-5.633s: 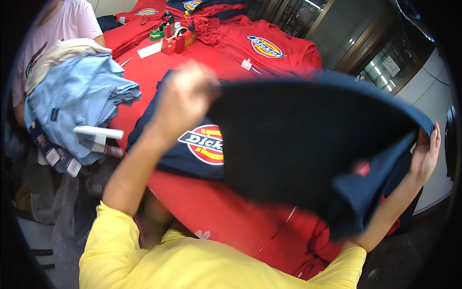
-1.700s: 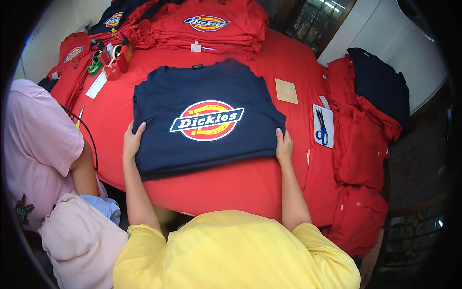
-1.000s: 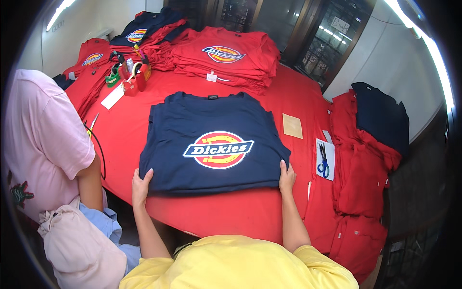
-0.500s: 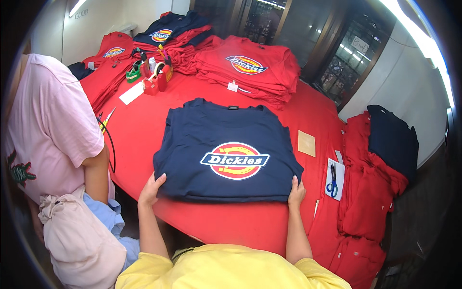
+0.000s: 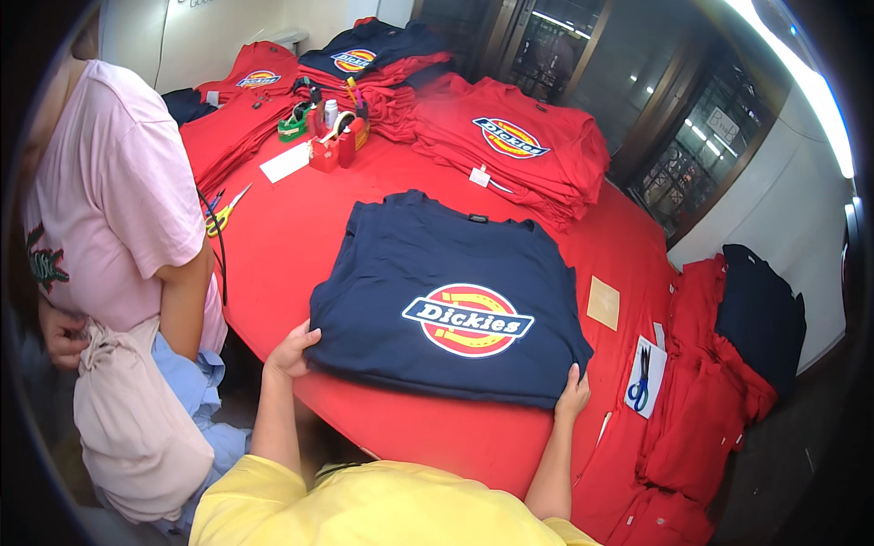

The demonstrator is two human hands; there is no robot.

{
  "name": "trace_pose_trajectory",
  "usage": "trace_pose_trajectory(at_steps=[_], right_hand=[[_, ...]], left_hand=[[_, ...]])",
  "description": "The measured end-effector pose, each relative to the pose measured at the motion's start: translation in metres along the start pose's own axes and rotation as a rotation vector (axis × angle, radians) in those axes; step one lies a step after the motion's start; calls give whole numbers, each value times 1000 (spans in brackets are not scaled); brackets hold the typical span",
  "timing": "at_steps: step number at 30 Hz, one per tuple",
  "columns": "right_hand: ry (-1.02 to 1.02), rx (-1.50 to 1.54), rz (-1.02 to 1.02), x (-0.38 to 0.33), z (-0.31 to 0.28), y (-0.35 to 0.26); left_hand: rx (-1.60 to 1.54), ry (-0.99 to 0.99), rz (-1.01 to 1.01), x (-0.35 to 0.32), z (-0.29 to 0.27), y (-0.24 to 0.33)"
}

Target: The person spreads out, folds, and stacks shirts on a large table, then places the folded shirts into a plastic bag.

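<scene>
A folded navy shirt (image 5: 437, 273) with a round red-and-yellow printed emblem lies front up on the red-covered table (image 5: 401, 437), its collar away from me. My left hand (image 5: 292, 349) grips its near left corner. At the near right corner, my right hand (image 5: 573, 393) has hold of the edge, with the fingertips partly hidden by cloth.
Stacked red shirts (image 5: 519, 127) stand at the back, beside a red tape dispenser (image 5: 328, 150). Yellow scissors (image 5: 223, 217) lie far left; blue scissors (image 5: 640, 382) rest on paper at right. More garments (image 5: 710, 382) hang over the right edge. A person in pink (image 5: 137, 173) stands left.
The view has swung, so the shirt and table sit further right and slightly tilted. Both my hands still hold the shirt's corners. The neighbour's hand now shows by the pale drawstring bag.
</scene>
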State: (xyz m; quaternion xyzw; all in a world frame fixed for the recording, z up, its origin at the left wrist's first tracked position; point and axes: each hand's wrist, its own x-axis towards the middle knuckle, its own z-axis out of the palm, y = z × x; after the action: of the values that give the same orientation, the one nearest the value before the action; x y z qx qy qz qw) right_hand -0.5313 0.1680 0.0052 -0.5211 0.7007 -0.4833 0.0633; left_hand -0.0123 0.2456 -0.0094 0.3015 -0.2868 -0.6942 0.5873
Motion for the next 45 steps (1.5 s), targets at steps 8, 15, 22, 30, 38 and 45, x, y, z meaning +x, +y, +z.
trace_pose_trajectory(at_steps=[8,15,22,30,38,45], right_hand=[[22,1,-47,1,-4,2],[11,-8,-17,2,0,-8],[-69,121,-19,-1,-5,-16],[-87,75,-57,7,1,17],[-63,95,-67,12,0,32],[-24,85,-78,0,-4,-12]], left_hand=[[-45,-10,-22,4,3,-3],[-72,21,-21,2,-6,-5],[-78,34,-35,-1,-4,-2],[-53,47,-30,-3,-1,-2],[-51,44,-36,3,1,-4],[-70,188,-95,-2,-15,-12]])
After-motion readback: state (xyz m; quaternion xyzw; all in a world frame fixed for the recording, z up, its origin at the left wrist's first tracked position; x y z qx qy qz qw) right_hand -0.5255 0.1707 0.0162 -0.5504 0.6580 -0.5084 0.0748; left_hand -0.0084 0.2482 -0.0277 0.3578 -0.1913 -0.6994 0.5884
